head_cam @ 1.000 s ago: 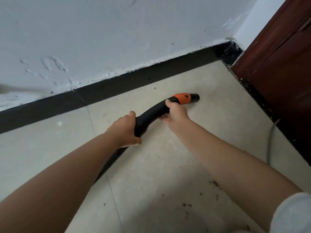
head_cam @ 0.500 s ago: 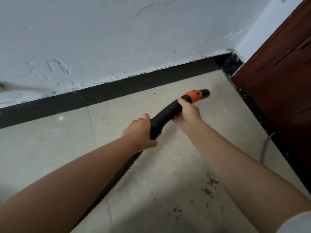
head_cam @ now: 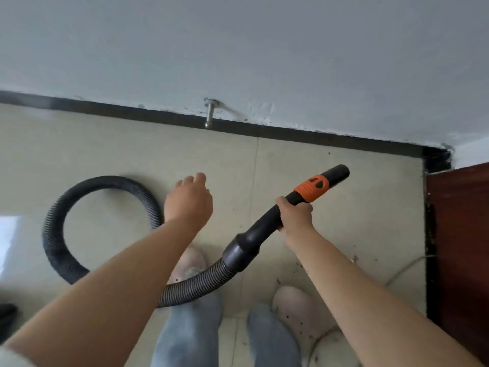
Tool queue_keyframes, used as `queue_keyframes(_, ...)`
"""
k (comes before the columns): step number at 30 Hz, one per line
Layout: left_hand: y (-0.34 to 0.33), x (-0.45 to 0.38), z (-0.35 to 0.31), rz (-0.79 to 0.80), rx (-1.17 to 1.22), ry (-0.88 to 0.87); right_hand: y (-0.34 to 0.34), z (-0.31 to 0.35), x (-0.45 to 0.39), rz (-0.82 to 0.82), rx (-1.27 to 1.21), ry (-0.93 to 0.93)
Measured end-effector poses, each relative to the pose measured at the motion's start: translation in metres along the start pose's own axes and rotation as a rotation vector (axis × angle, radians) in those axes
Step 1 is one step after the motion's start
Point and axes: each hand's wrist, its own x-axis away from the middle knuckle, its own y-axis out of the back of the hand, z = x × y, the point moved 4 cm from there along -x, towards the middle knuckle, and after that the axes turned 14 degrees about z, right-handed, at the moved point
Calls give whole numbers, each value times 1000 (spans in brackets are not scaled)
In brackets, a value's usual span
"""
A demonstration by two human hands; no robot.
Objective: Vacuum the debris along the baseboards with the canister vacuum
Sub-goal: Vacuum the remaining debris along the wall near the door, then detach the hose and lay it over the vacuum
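Right hand [head_cam: 295, 215]: fingers wrapped round the black handle tube [head_cam: 264, 226], just below the orange collar [head_cam: 312, 188].
Left hand [head_cam: 189, 201]: off the tool, holding nothing, fingers loosely bent above the floor [head_cam: 357, 207].
Nozzle [head_cam: 340, 172]: open black end, raised off the floor and aimed toward the corner [head_cam: 436, 161]; apart from the baseboard [head_cam: 291, 135].
Hose [head_cam: 195, 287]: runs from the handle under the left forearm and loops on the floor to the left.
Debris [head_cam: 299, 266]: dark specks by the person's feet and along the door edge [head_cam: 430, 234], below and behind the grip.
Procedure: judged best to lower the nozzle until it skims the tile, then draw it slowly along the baseboard into the corner.
Caution: the metal door stop [head_cam: 210, 112] projects from the wall; the hose loop may snag.
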Motion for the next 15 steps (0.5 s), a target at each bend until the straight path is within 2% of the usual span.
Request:
queue_keyframes(4,69,81,58,-203,109,214,-50,36,92,171,356,148)
queue_keyframes(9,114,199,137,-339,201,414,-131,75,201,409,801,410)
queue_keyframes(12,121,277,192,-380,242,594,-191,69,268,561,1047,558)
queue_keyframes(15,107,353,246,-384,303,738,-251,35,330,710,1249,660)
